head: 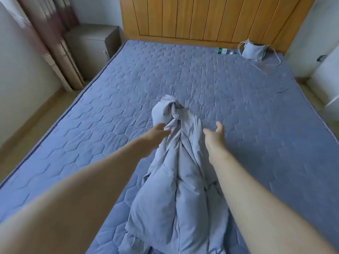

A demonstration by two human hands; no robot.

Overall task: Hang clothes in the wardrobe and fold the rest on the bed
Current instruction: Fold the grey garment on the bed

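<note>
Bunched grey garment (176,180) lies lengthwise on the mattress (91,125), reaching from below me to mid-bed. My left hand (156,133) touches it, fingers straight; my right hand (214,137) hovers released just beside. Quilt spreads wide both sides, up to the headboard (201,17).

Soft daylight, slight blur, wide-angle distortion

Reaches forward and down with both bare forearms, elbows nearly straight, wrists in line. Angles the left arm in from the lower left and holds the left hand (157,133) palm down, fingers extended and motion-blurred, tips touching the crumpled pale grey-blue cloth garment (176,162). Holds the right hand (215,137) just beside that cloth, relaxed, thumb spread away from the fingers, gripping nothing.
</note>
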